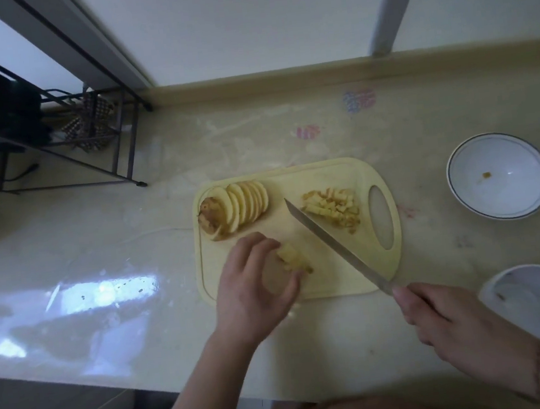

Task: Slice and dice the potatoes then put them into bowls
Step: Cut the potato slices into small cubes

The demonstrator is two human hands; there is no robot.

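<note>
Head view: left hand (253, 282) curls over a small stack of potato strips (292, 259) at the near-centre of the cutting board (330, 284), fingertips pinching it down. Right hand (440, 319) grips the knife (329, 243) handle just off the board's near-right corner.

Key relation: the blade runs diagonally from the right hand up-left across the board, tip near board centre, just right of the held stack. The stack's long axis looks roughly parallel to the blade, so I'd judge the next cut needs the stack turned or the blade swung crosswise. Blade height above the board: cannot tell.

Diced pile (332, 209) sits far-right on the board, beside the handle hole. Fanned slices (239, 207) wait far-left, well clear of the blade.

White bowl (499, 177) stands right of the board, one scrap in it. Second white bowl (539, 306) is near the right hand, partly cut off. Nothing between dice and bowls. Wire rack (54, 133) far-left, out of the way.
</note>
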